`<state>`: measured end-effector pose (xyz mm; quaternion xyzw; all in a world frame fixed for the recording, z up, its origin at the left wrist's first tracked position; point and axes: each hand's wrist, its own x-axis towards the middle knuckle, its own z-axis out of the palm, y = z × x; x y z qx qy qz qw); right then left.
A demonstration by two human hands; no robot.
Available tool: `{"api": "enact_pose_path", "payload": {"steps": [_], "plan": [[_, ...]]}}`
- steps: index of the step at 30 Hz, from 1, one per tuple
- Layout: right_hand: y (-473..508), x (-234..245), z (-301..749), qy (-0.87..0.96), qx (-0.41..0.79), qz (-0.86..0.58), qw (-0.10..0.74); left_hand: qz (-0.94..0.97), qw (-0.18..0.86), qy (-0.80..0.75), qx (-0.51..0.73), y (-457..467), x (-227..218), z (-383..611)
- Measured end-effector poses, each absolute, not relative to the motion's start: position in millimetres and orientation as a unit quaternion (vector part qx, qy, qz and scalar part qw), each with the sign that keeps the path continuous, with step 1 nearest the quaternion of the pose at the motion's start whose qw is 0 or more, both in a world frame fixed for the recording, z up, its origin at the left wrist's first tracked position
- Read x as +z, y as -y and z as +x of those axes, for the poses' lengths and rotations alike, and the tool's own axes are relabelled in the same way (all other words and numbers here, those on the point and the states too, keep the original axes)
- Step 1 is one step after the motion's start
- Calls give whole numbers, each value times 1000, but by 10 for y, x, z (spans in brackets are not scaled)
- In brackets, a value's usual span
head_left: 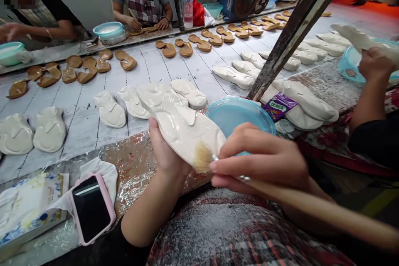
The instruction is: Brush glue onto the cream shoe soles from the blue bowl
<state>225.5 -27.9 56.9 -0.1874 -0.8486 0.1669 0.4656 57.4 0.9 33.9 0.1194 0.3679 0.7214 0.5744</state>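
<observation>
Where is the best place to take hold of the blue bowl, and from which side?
Best pinch the round rim of the blue bowl from above, on its far side. That edge stands free, while the right hand and the white coated sole shape crowd the near side. Its shallow shape suits a rim grip.

creamy white sole piece (183, 131) beside a pale blue bowl (237, 114).

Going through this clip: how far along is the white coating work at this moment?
Done: white-coated sole shapes lie in rows on the table. In hand: the left hand holds a white sole-shaped piece, and the right hand works a brush against it. Left: brown pieces farther along look uncoated.
</observation>
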Motion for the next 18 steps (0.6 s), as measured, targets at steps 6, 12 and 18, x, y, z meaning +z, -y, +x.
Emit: {"api": "enact_pose_path", "payload": {"steps": [6,12,18], "plan": [[254,567,2327,878,145,-158,429,114,523,-381,754,-40,350,474],[19,464,2142,824,193,-216,486,90,574,-375,722,-15,381,505],[402,718,2262,883,188,-200,382,13,544,-502,672,-74,232,-239]]}}
